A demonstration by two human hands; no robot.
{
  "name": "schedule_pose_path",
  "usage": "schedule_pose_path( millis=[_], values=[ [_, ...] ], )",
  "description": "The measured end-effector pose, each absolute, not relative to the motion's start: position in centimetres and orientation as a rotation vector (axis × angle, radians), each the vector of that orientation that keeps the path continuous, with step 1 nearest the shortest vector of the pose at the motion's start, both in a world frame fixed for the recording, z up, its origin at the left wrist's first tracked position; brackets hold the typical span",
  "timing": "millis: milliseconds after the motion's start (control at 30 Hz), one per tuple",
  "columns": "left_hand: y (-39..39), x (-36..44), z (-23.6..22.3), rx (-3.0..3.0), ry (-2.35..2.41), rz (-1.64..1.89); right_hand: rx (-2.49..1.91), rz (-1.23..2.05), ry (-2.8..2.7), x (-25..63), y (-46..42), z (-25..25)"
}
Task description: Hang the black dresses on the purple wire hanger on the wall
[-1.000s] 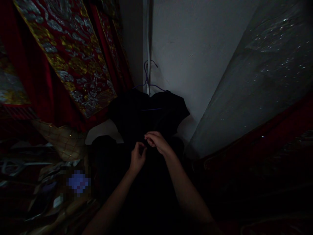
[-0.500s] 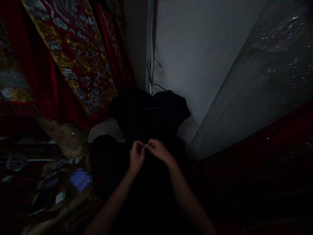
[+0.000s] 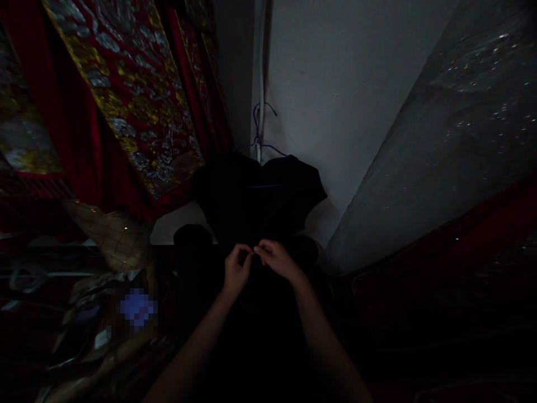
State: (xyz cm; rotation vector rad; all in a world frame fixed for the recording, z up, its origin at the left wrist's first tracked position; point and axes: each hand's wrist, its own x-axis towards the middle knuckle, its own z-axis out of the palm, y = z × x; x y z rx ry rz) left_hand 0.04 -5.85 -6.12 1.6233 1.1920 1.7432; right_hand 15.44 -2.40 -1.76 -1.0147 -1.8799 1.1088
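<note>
A black garment [image 3: 255, 196] hangs on a purple wire hanger [image 3: 258, 126] against the white wall. My left hand [image 3: 236, 271] and my right hand [image 3: 277, 260] meet at the garment's front, just below its chest. Both pinch with thumb and fingers closed, fingertips almost touching each other. What they pinch is too dark and small to make out; it seems to be part of the black cloth. The lower garment merges into shadow between my forearms.
Red hangings with gold and silver embroidery [image 3: 126, 95] hang at the left. A grey glittering fabric [image 3: 440, 140] slopes at the right above dark red cloth [image 3: 440, 263]. A beige netted fabric [image 3: 113, 238] and cluttered items lie at lower left.
My right hand has come down a little and my left hand has risen to meet it; the fingertips now pinch together at the garment's front. The view has shifted slightly.
</note>
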Motion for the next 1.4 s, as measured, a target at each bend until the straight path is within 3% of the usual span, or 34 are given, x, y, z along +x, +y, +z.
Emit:
schedule_pose_path(
  millis=[400, 633, 767, 900, 1200, 1400],
  values=[
    [-5.7, 0.4, -6.2, 1.486, 1.133, 1.771, -0.971, 1.149, -1.722, 15.5, -2.7, -1.7],
    [-5.8, 0.4, -6.4, 1.487, 1.115, 1.769, -1.041, 1.544, -1.556, 14.7, -2.8, -1.2],
    [-5.9, 0.3, -6.5, 1.470, 1.101, 1.773, -1.045, 1.601, -1.403, 14.1, -2.7, -0.2],
    [-5.5, 0.3, -6.6, 1.468, 1.109, 1.784, -0.993, 1.561, -1.282, 13.5, -0.9, 3.0],
    [-4.9, 1.7, -6.4, 1.686, 1.196, 1.601, -0.673, 1.262, -1.119, 13.5, 4.0, 17.1],
    [-4.9, 1.9, -4.6, 1.794, 1.152, 1.418, -0.649, 1.039, -1.183, 12.9, 1.8, 16.4]
  ],
)
